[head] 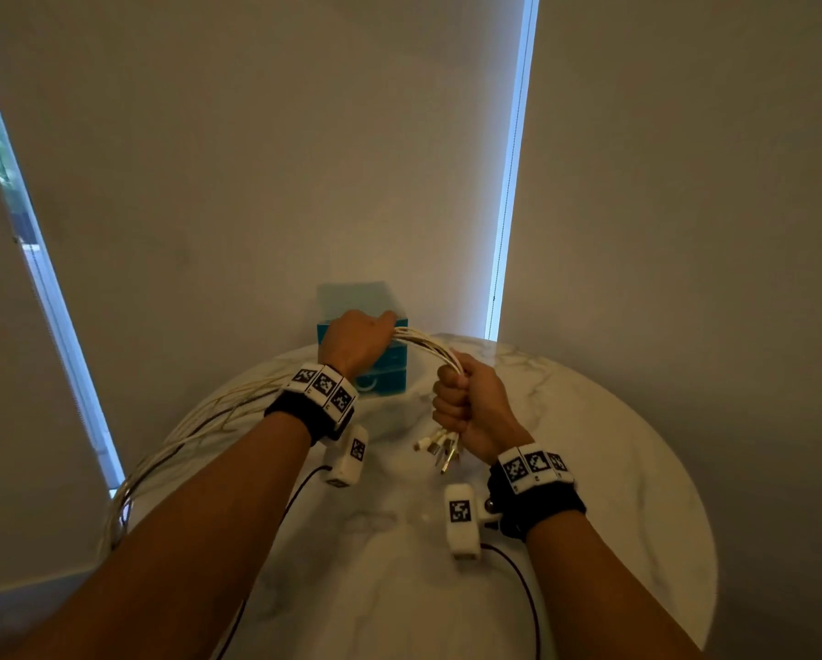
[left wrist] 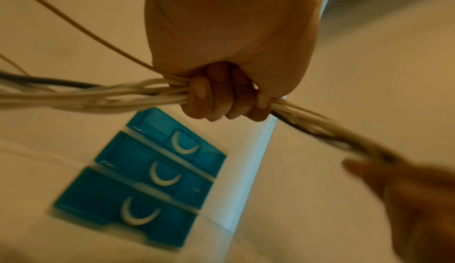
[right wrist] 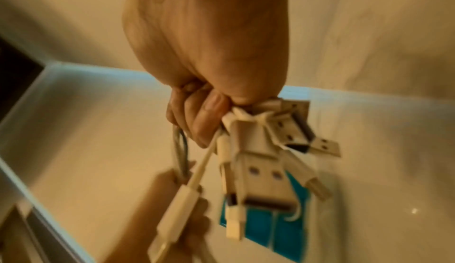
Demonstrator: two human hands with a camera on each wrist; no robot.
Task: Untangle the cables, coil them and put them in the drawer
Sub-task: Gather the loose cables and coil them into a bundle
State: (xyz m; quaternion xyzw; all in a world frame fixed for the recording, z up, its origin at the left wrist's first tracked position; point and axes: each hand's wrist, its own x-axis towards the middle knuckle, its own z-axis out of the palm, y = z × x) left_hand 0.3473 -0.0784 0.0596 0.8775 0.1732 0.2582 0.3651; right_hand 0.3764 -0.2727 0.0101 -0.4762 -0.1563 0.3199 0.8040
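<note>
A bundle of white cables [head: 428, 347] with one dark strand stretches between both fists above the round marble table [head: 613, 445]. My left hand [head: 356, 343] grips the bundle [left wrist: 123, 96] in front of the blue drawer unit [head: 390, 378]. From there the long ends trail left over the table edge [head: 161, 459]. My right hand [head: 466, 407] grips the bundle near its ends, and several USB plugs [head: 440, 447] hang below the fist [right wrist: 265, 170]. The drawer unit [left wrist: 147, 179] has three drawers with white crescent handles, all closed.
The table stands against a pale wall with bright window strips [head: 509, 183] at left and right. Wrist bands carry marker tags and white camera modules [head: 461, 516], with thin black leads running toward me across the table.
</note>
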